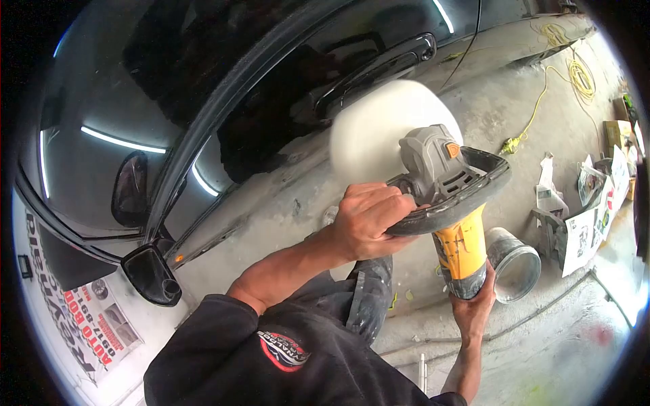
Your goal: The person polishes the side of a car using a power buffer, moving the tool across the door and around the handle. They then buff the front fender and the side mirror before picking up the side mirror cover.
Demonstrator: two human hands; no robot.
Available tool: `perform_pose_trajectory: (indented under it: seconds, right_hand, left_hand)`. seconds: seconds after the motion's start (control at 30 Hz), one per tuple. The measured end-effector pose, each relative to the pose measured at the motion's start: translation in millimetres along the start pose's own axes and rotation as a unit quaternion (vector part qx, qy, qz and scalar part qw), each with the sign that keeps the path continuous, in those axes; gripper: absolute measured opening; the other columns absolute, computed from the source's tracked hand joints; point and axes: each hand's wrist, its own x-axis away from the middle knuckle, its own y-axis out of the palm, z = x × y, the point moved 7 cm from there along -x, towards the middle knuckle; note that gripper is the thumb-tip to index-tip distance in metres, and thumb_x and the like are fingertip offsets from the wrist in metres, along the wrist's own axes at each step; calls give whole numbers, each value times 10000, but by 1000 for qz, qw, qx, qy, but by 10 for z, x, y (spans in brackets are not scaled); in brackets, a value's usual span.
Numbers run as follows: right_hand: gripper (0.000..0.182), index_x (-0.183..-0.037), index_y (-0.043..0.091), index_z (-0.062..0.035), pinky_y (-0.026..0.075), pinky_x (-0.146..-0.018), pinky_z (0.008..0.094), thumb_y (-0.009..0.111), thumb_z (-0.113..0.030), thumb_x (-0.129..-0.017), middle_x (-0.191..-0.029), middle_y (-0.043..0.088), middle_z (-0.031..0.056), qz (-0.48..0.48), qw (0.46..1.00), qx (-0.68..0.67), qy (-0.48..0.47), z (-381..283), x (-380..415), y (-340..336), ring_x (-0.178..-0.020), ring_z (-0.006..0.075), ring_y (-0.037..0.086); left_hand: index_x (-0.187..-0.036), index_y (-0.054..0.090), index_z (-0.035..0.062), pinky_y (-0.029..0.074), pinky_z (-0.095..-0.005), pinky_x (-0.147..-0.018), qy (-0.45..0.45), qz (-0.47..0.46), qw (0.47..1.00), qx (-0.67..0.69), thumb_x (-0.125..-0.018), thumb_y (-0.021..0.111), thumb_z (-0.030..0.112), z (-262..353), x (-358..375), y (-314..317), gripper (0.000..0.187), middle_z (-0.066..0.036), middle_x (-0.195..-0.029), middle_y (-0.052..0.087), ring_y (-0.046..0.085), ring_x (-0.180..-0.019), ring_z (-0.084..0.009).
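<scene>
A yellow and grey power polisher (460,240) hangs in front of me, its round white pad (386,125) at the top, blurred. The pad overlaps the lower side of a glossy black car (284,101); whether it touches the panel is hard to tell. My left hand (372,220) is closed round the black loop handle (491,179) beside the tool's grey head. Lower right, my right hand (474,304) wraps the dark rear end of the tool's body, its fingers partly hidden behind it.
A clear bucket (516,271) stands on the concrete floor (420,325) beyond the tool. Yellow cord (581,78) lies coiled at upper right, above newspapers and cardboard (579,233). The car's side mirror (152,274) juts out at left, near a printed banner (101,325).
</scene>
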Motion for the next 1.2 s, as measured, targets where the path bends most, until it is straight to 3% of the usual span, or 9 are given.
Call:
perform_pose_trajectory:
  seconds: [0.23, 0.4, 0.57, 0.73, 1.03, 1.2]
  right_hand:
    - [794, -1443, 409, -21, 512, -946, 374, 764, -8, -733, -1151, 699, 222, 28, 999, -23, 17, 69, 53, 83, -1091, 329, 692]
    - [794, -1420, 426, -18, 520, -927, 363, 767, -11, -703, -1100, 711, 216, 2, 995, -72, 73, 440, 135, 391, -1066, 319, 703]
    - [740, -1370, 465, -6, 531, -892, 374, 764, -30, -694, -1048, 718, 224, 19, 985, -120, 121, 913, 45, 824, -1025, 326, 716]
    - [709, -1324, 491, 4, 537, -867, 368, 779, -47, -677, -1014, 722, 212, 69, 987, -120, 87, 1058, -253, 899, -967, 298, 725]
    - [737, -1352, 461, 3, 523, -893, 352, 770, -29, -684, -1042, 712, 178, 116, 984, -133, 19, 1148, -620, 801, -976, 242, 699]
    - [762, -1358, 447, -1, 520, -898, 353, 790, -32, -679, -1058, 702, 165, 127, 979, -157, 9, 1205, -702, 919, -989, 239, 688]
  left_hand:
    - [-856, 617, 41, 416, -366, -497, 26, 8, 1000, 14, -646, 820, 39, -6, -25, 33, 291, -55, -658, 522, 547, -539, -229]
    - [-837, 612, 40, 433, -371, -507, 4, -33, 999, 31, -634, 806, 29, -121, 45, 196, 281, -72, -652, 523, 567, -553, -246]
    - [-797, 621, 41, 438, -368, -493, 39, -66, 997, 6, -661, 827, 58, -277, -50, 597, 247, -76, -636, 551, 576, -532, -243]
    - [-778, 605, 49, 420, -356, -474, 96, -64, 993, -30, -681, 836, 75, -324, -240, 833, 251, -68, -620, 547, 559, -500, -233]
    - [-773, 585, 57, 376, -314, -450, 148, -57, 986, -46, -757, 852, 306, -231, -340, 837, 365, -31, -586, 504, 488, -462, -176]
    - [-777, 573, 56, 362, -314, -438, 196, -42, 979, -34, -791, 831, 320, -235, -391, 849, 369, -15, -579, 475, 467, -452, -167]
